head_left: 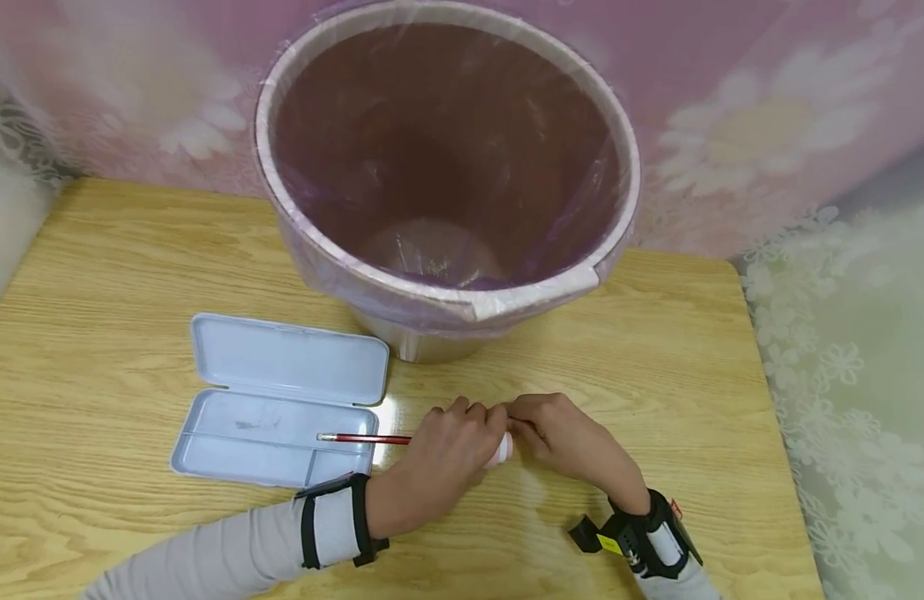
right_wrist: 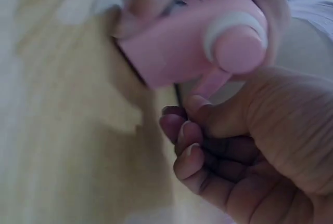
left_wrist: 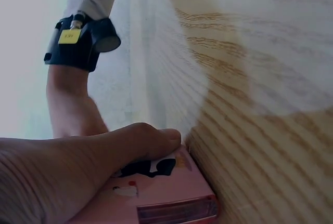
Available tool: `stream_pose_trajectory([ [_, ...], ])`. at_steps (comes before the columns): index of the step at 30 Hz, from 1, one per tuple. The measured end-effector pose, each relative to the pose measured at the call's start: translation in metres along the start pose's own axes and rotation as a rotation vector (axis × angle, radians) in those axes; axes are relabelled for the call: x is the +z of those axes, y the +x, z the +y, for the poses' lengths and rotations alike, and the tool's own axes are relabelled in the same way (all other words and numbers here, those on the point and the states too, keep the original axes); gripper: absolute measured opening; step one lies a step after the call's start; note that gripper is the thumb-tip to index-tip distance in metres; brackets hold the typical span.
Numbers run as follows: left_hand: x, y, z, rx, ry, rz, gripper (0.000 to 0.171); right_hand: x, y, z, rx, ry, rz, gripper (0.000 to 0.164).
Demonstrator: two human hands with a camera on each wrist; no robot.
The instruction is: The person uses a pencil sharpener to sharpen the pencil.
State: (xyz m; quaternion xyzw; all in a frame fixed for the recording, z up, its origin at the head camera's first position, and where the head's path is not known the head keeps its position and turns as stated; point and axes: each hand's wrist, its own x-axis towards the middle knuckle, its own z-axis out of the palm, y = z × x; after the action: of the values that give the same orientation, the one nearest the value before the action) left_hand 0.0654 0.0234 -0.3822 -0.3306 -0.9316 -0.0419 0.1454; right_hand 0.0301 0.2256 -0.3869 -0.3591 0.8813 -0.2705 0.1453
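My left hand (head_left: 445,450) grips a pink crank pencil sharpener (right_wrist: 166,55) against the tabletop, its fingers wrapped over the body. In the left wrist view the thumb lies along the sharpener's printed side, beside a dark window slot (left_wrist: 177,211). A red pencil (head_left: 364,438) runs level from the sharpener's left side; its far end hangs over an open pale blue pencil case (head_left: 274,479), and the rest is hidden by the left hand. At the sharpener's right end, my right hand (head_left: 577,446) pinches the tip of the pink crank arm (right_wrist: 210,83) between thumb and fingers.
A large bin (head_left: 409,317) lined with clear plastic stands behind the hands, with a few small specks at its bottom. The case's lid (head_left: 289,358) lies open towards the bin's base. All stand on a wooden table (head_left: 686,358) against a flowered pink backdrop (head_left: 761,125).
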Motion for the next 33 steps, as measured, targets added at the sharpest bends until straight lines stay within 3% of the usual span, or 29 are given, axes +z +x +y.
stream_pose_trajectory([
  [5,0.000,0.000,0.002,-0.011,-0.012,0.002,0.040,0.014,-0.015,-0.010,0.035,0.075,-0.064,0.022],
  [10,-0.002,0.001,0.002,-0.004,-0.012,0.009,0.041,0.017,-0.034,-0.029,-0.006,0.145,-0.077,0.014],
  [14,-0.003,0.002,0.000,0.001,0.011,-0.004,0.038,0.014,-0.041,-0.039,-0.039,0.117,-0.052,0.012],
  [20,-0.003,0.002,0.000,0.010,0.009,-0.012,0.036,0.009,-0.046,-0.047,-0.008,0.097,-0.061,0.010],
  [28,-0.002,0.002,0.000,0.016,0.004,0.012,0.035,0.005,-0.051,-0.053,-0.060,0.054,0.007,0.008],
  [33,0.000,0.002,0.001,0.003,0.017,0.044,0.037,-0.012,-0.052,-0.061,-0.066,0.005,0.139,0.016],
])
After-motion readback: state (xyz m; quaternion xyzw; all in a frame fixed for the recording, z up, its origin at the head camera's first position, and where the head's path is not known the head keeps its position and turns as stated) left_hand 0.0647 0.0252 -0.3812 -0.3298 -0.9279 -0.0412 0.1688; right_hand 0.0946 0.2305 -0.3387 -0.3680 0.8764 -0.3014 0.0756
